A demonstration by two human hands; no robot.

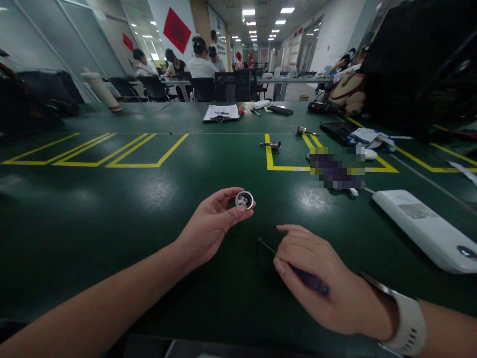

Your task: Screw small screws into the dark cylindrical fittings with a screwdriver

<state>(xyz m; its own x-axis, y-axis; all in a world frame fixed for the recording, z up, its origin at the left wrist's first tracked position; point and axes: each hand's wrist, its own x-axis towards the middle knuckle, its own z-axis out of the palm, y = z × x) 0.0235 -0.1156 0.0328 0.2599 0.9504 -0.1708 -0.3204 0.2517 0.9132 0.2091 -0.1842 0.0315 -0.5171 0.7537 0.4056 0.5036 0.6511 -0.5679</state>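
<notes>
Right hand curled around a purple-handled tool, left hand pinching a round metal part.
Both are over the surface, toward its near edge; nearer its right edge lies a white device.

the left hand hid part of the round metal piece, and the right hand covered some of the thin-shafted tool. pixelation blurred a dark object past telling; the right edge cropped a white device, and the red sign's marks were unreadable.
</notes>
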